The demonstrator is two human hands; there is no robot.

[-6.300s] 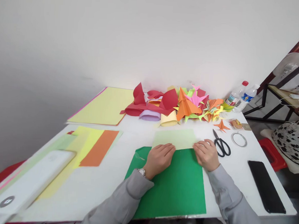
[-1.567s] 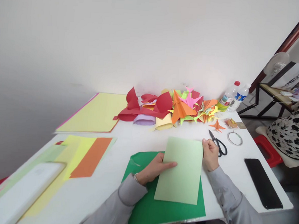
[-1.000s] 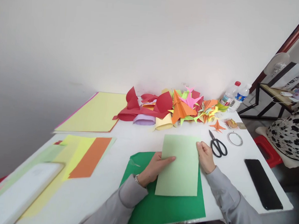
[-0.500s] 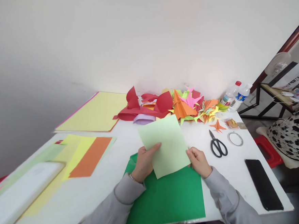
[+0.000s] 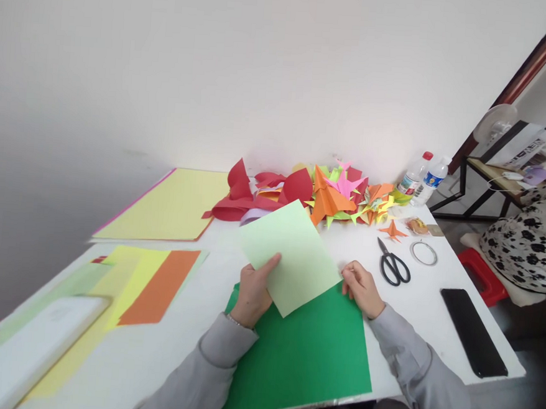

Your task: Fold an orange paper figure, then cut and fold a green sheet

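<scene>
A light green square sheet of paper [image 5: 292, 259] is held up at a tilt above a larger dark green sheet [image 5: 309, 356]. My left hand [image 5: 253, 293] grips its lower left edge, thumb on top and fingers hidden underneath. At the sheet's right corner, my right hand [image 5: 362, 288] is closed, with thumb and curled fingers meeting at the tip. The dark green sheet lies on the white table under both hands. To the right of my right hand are black-handled scissors [image 5: 394, 267] and a roll of clear tape [image 5: 423, 252].
Folded paper pieces, including an orange paper plane [image 5: 329, 199] and red shapes [image 5: 297, 187], are heaped by the wall. Two bottles [image 5: 411, 180] stand beyond. Yellow sheets [image 5: 161, 203] and an orange strip [image 5: 161, 290] lie left. A black phone [image 5: 473, 331] is at right; a seated person [image 5: 532, 235] is beyond.
The light green sheet has shifted slightly left with my left hand and turned a little. My right hand has slid out to the sheet's corner, its fingers more curled.
</scene>
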